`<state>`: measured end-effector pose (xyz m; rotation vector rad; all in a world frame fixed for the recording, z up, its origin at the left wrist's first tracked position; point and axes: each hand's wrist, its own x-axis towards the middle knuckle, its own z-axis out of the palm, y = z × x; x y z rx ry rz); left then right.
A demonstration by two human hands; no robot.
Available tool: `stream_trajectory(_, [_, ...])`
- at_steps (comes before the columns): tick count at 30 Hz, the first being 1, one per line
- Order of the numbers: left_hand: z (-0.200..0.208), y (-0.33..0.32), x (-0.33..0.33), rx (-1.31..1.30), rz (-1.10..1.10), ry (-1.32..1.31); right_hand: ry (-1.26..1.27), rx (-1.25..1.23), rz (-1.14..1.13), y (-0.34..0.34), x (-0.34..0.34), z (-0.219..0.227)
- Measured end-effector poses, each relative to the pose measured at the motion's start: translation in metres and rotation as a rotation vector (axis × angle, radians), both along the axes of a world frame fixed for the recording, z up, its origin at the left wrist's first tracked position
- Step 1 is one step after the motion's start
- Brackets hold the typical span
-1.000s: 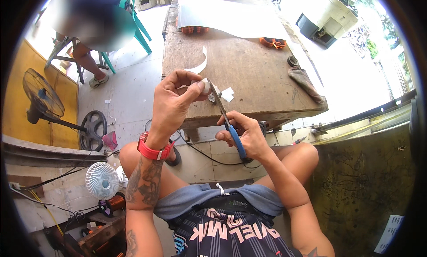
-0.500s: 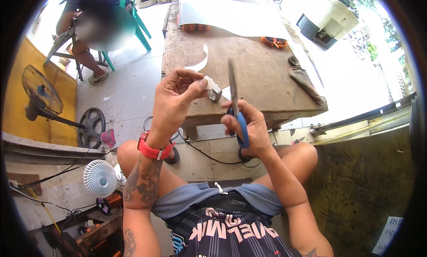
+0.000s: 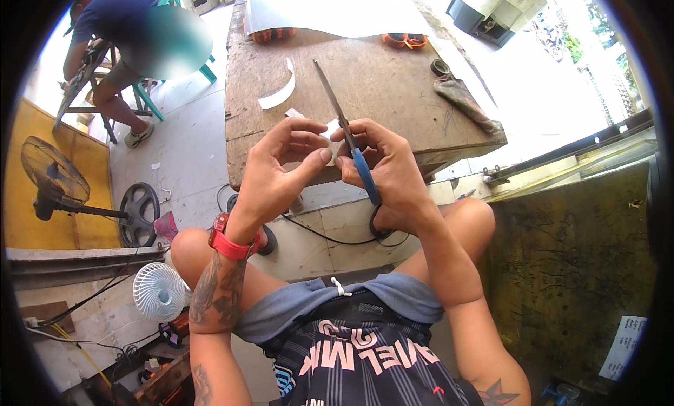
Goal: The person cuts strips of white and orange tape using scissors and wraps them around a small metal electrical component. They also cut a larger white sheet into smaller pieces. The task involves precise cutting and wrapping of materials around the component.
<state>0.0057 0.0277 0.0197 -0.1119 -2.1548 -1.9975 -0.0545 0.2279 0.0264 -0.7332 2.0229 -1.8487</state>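
The right hand [image 3: 394, 168]'s grip is wrapping around blue-handled scissors [image 3: 364, 170], whose narrow blades are pointing up and away over the desk [image 3: 393, 100], lying nearly together. The left hand [image 3: 276, 168]'s grip is hovering just beside, its thumb spreading apart from the curled fingers and pinching nothing visible. Just past the fingertips, a small white paper piece [image 3: 330, 128] is lying near the desk's front edge, partly hidden by the hands. A curved white strip [image 3: 281, 92] is resting farther out, to the left of the blades. Toward the right edge, a crumpled brown cloth [image 3: 463, 100] is lying beside a dark ring-shaped roll [image 3: 439, 67]. At the far end, a large white sheet [image 3: 337, 7] is covering part of some orange-and-black objects [image 3: 405, 40]. Beyond the desk's left side, another person [image 3: 116, 16] is leaning forward.
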Motion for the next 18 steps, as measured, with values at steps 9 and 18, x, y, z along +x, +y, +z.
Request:
stream_trajectory(9, [0.004, -0.011, 0.002, 0.071, 0.062, -0.039, -0.069, -0.1, -0.055, -0.006, 0.013, -0.016])
stream_trajectory(18, [0.004, -0.01, -0.007, 0.388, 0.302, 0.128, -0.093, 0.032, 0.069, -0.016, 0.028, -0.039])
